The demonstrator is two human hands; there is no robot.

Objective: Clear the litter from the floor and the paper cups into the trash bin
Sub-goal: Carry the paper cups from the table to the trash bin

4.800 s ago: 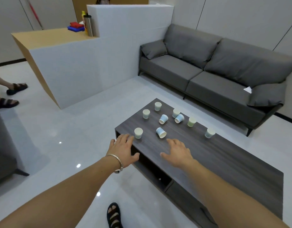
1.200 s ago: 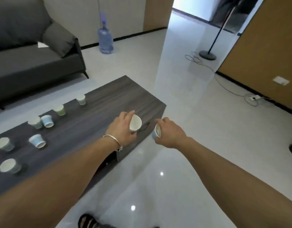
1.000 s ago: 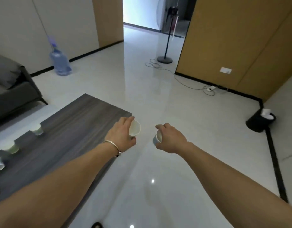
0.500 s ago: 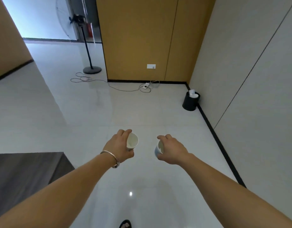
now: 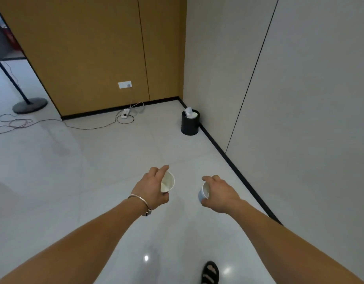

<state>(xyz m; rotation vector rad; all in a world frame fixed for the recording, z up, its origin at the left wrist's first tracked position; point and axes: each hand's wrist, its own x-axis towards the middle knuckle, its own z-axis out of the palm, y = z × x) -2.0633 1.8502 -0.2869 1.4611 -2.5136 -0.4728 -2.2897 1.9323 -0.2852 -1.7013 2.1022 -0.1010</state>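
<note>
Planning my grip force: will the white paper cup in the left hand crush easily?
Likely: the white paper cup looks thin-walled and empty, so probably light and crushable. The left hand holds it with finger and thumb, hinting little weight.

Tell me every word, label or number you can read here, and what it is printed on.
No text can be read in this view.
White paper cup in the left hand: no print shows.
Blue paper cup in the right hand: no print shows.
Black trash bin: no label visible.
Wall socket plate: too small to tell any marking.
</note>
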